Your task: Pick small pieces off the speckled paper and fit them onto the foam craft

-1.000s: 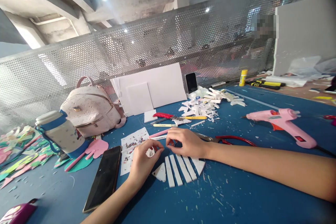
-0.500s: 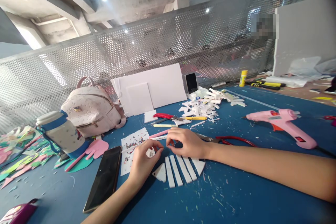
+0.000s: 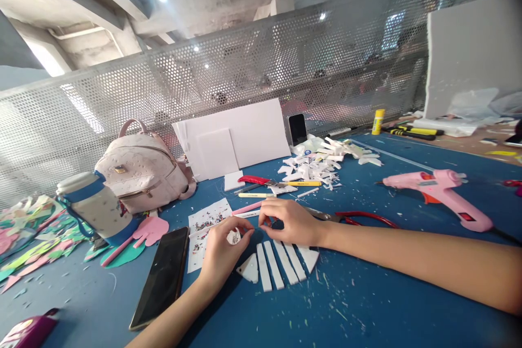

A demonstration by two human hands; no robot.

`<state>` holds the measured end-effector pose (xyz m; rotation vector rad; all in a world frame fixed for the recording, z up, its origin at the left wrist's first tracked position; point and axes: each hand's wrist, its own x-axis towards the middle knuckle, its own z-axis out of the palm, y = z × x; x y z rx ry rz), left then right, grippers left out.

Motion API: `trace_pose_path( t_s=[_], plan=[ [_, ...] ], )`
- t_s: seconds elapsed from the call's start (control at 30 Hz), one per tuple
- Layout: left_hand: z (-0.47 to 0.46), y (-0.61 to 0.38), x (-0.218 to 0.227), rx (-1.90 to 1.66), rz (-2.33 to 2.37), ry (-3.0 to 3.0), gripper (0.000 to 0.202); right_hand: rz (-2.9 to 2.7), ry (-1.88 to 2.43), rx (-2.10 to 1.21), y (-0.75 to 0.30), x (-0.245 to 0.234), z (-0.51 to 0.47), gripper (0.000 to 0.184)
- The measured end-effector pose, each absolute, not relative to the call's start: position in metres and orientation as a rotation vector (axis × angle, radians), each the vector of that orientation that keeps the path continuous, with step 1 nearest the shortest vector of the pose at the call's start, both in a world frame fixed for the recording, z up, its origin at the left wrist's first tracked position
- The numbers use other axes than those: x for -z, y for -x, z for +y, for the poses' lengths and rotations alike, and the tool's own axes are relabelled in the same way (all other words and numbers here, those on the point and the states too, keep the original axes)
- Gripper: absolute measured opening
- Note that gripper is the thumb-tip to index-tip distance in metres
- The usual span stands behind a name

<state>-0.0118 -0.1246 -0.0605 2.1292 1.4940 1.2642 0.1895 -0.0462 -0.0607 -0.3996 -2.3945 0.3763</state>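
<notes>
Nearest: flat black smartphone (image 3: 163, 274), laid on the blue table top (image 3: 367, 304), left of the work.

Next: row of narrow white foam strips (image 3: 281, 263), fanned, their long axes running away from the person, set just on the near side of both hands.

Left hand (image 3: 222, 253): fingers closed on a small white foam scrap (image 3: 233, 236), held over the row's left end.

Right hand (image 3: 291, 223): rested across the strips' far ends, thumb and forefinger pinched together just beside the scrap. Whether anything is held between them cannot be made out.

Beyond: red-handled scissors (image 3: 359, 218), pink hot-glue gun (image 3: 440, 196), white foam boards (image 3: 240, 138) leaned upright.
</notes>
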Motion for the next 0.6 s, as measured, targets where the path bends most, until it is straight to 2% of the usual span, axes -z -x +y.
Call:
trace_pose_path(
  t_s=[0.6],
  plan=[
    [-0.1246, 0.0123, 0.0619, -1.269, 1.512, -2.142, 0.009, -2.384, 0.404, -0.377, -0.1886, 0.0605, -0.0455, 0.005]
  ],
)
